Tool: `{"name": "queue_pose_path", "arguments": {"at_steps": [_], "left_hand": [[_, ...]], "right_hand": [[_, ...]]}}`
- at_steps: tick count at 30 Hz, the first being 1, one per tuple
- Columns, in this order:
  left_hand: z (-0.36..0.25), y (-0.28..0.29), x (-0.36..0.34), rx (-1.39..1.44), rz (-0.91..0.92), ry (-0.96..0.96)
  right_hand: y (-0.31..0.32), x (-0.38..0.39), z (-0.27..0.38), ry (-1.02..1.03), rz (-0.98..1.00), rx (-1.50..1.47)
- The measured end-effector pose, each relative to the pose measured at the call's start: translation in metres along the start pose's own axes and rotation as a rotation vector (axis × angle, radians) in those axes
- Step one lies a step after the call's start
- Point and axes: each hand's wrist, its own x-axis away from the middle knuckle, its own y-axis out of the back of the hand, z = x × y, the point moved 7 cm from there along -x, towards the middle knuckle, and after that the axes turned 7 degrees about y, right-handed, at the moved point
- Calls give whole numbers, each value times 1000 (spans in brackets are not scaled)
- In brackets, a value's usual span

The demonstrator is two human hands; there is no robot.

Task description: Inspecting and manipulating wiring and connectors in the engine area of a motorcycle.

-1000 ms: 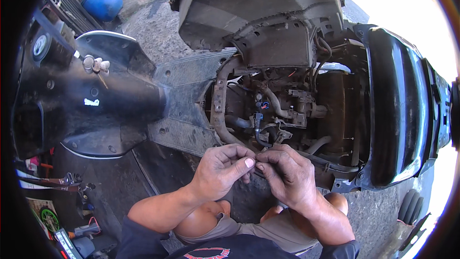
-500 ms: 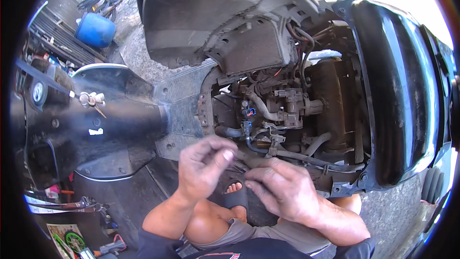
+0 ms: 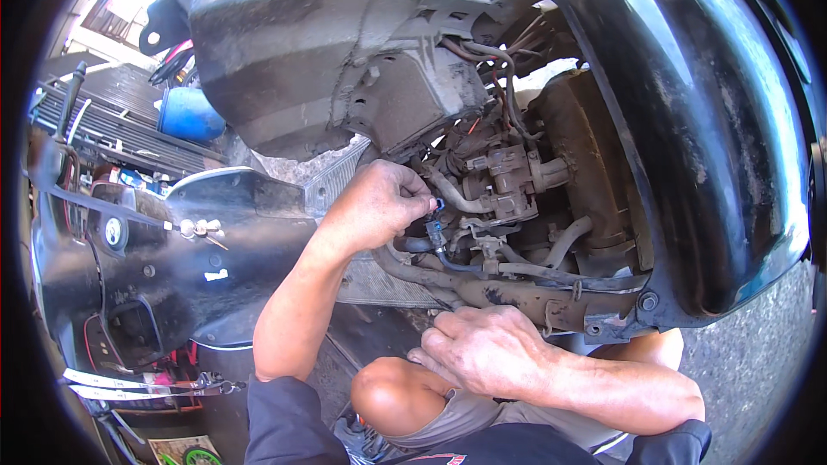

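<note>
My left hand [image 3: 379,202] reaches into the engine bay of a black scooter, thumb and fingers pinched on a small blue wire connector [image 3: 440,205]. Just below it, a second blue connector [image 3: 435,226] sits at the end of a dark hose. Behind them lies the dusty metal throttle body [image 3: 510,179]. Closer to me, my right hand [image 3: 487,349] is held with its fingers curled beside the grimy frame tube [image 3: 508,294]. Its fingertips face away, so whatever it holds, if anything, is hidden.
The raised grey underseat bin [image 3: 319,43] hangs over the far side of the bay. A glossy black body panel [image 3: 680,120] stands at right. Keys [image 3: 202,229] hang by the front cover at left. A blue barrel [image 3: 188,114] lies beyond. My bent knee [image 3: 388,387] is close below.
My left hand has moved up and away into the engine bay, onto the blue connector. My right hand has dropped slightly toward me. The whole view has shifted and tilted.
</note>
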Motion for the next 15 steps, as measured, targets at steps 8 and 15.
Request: {"name": "queue_pose_path", "arguments": {"at_steps": [8,15], "left_hand": [[-13,-3,-3,-124,35,-21],[-30,-1,9,-382,-104,-359]], "right_hand": [[5,0,1,-2,-19,40],[1,4,-1,-10,-22,22]]}}
